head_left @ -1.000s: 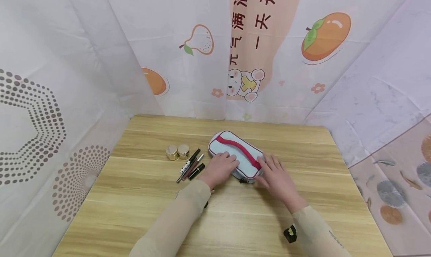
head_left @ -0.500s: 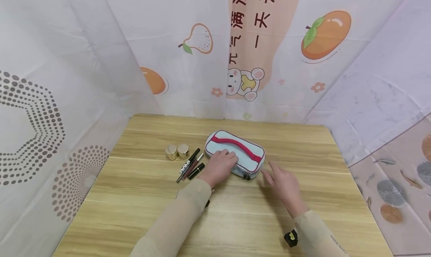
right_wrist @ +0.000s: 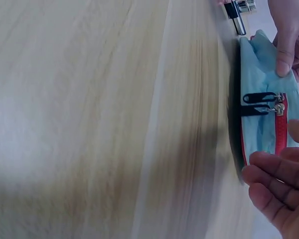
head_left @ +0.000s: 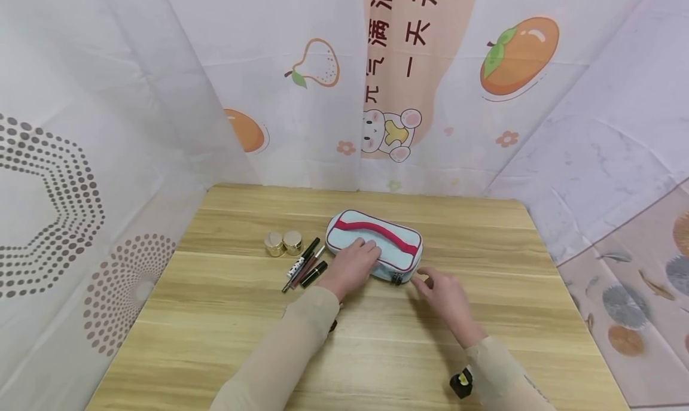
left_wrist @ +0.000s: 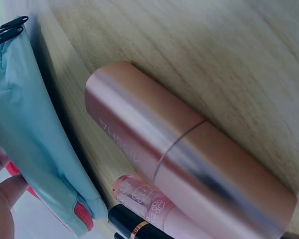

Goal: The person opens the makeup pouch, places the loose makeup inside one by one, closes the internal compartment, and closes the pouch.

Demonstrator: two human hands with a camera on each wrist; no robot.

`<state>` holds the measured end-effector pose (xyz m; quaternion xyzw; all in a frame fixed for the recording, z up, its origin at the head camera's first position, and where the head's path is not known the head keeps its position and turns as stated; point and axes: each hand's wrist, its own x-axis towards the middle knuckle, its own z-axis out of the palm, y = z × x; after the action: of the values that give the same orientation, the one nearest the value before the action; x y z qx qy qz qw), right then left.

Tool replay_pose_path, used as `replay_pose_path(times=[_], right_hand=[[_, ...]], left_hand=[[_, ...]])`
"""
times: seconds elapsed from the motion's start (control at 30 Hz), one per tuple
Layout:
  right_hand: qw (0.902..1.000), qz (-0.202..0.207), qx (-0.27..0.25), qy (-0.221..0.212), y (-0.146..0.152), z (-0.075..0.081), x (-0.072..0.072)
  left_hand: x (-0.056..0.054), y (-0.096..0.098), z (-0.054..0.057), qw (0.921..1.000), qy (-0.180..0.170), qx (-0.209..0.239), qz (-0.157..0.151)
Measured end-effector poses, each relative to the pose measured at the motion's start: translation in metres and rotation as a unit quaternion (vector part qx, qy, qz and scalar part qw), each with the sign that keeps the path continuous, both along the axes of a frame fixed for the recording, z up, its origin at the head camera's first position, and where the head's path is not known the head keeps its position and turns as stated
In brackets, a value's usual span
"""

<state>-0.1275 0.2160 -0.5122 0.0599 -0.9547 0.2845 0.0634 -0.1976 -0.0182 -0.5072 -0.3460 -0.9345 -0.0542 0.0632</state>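
Observation:
A light-blue cosmetic bag (head_left: 395, 261) with red trim and a red strap handle lies on the table. My left hand (head_left: 353, 267) grips its front edge, fingers over the top and thumb (right_wrist: 284, 62) on the side. Two black zipper pulls (right_wrist: 256, 103) hang from the red zipper at the bag's near right corner. Just right of that corner is my right hand (head_left: 445, 294), fingers loosely bent and nothing seen between them. In the right wrist view its fingers (right_wrist: 266, 199) lie close by the bag's end; whether they touch it I cannot tell.
Left of the bag lie several makeup pens and tubes (head_left: 314, 273) beside two gold-lidded jars (head_left: 284, 243). A rose-gold tube (left_wrist: 139, 119) and a pink tube (left_wrist: 139, 194) lie near my left wrist. A white printed curtain (head_left: 323, 142) hangs behind the wooden table (head_left: 398, 345).
My right hand has come off the bag's right top end and moved down beside its near corner. The bag has turned slightly and shifted left. My left hand has stayed on it.

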Motion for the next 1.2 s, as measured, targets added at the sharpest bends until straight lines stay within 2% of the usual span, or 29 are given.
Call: replay_pose_path(times=[0.1, 0.2, 0.37, 0.6, 0.83, 1.03, 1.2], right_hand=[[0.9966, -0.008, -0.046, -0.069, -0.002, 0.001, 0.000], [0.9873, -0.015, -0.098, -0.124, -0.003, 0.001, -0.001], [0.9679, -0.024, -0.174, -0.180, -0.007, -0.003, -0.003], [0.9256, -0.030, -0.283, -0.249, -0.014, -0.006, -0.003], [0.9036, -0.042, -0.326, -0.274, -0.017, -0.007, -0.004], [0.8930, -0.048, -0.350, -0.278, -0.020, -0.008, -0.006], [0.8771, -0.055, -0.381, -0.288, -0.026, -0.009, -0.006]], left_hand=[[0.001, 0.000, 0.000, 1.0000, 0.000, 0.003, 0.004], [0.001, 0.000, 0.002, 0.9999, -0.006, 0.006, 0.007], [0.002, 0.000, 0.004, 0.9999, -0.014, 0.006, 0.007], [0.003, 0.000, 0.007, 0.9999, -0.013, 0.006, 0.004], [0.003, -0.001, 0.005, 0.9998, -0.010, 0.016, 0.002], [0.003, -0.002, 0.004, 0.9997, -0.018, 0.014, 0.004], [0.004, -0.001, 0.004, 0.9994, -0.026, 0.023, 0.000]])
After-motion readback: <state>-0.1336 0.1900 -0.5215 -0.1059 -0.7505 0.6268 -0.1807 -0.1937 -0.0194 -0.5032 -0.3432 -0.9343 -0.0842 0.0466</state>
